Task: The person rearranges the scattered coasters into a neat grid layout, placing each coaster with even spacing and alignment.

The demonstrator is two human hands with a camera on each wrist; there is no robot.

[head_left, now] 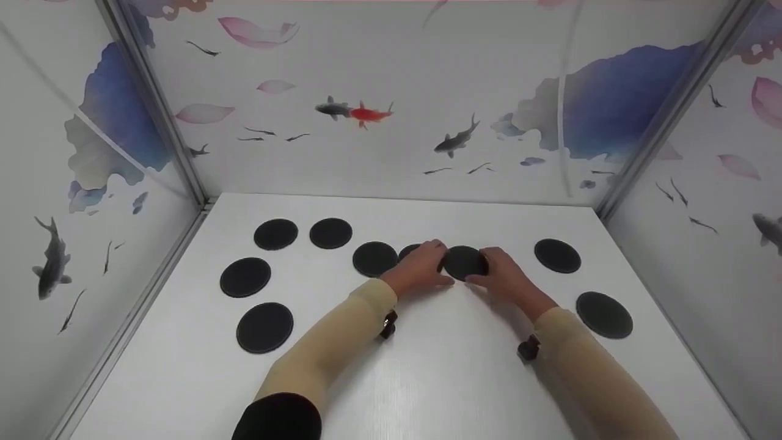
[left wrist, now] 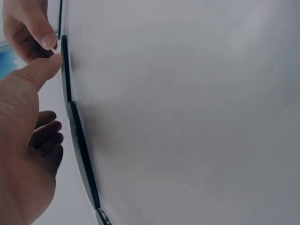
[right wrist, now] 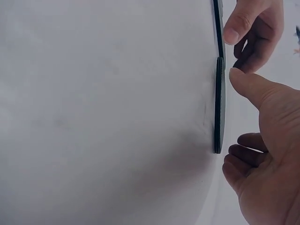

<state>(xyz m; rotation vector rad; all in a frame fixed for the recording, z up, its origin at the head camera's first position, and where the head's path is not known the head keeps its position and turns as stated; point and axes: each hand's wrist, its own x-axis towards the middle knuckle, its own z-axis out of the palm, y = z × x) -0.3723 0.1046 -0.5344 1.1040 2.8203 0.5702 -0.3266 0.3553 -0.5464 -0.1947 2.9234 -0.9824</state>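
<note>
The white, flat-topped bench (head_left: 452, 373) carries flat, round, matt-black discs of undetermined material. The person's left hand (head_left: 418, 269) and right hand (head_left: 507, 275) face each other over its far half. Both are part-open: thumbs stand away from loosely bent fingers, and no closed grip is evident. The black disc between the hands (head_left: 465, 263) lies flat, just right of the left hand and just left of the right hand; neither is clearly nearer. Being round, it presents no long axis. Fingertips stand at its two sides; firm contact cannot be confirmed. A second, partly covered black disc (head_left: 408, 250) lies beyond the left hand, mostly hidden.
</note>
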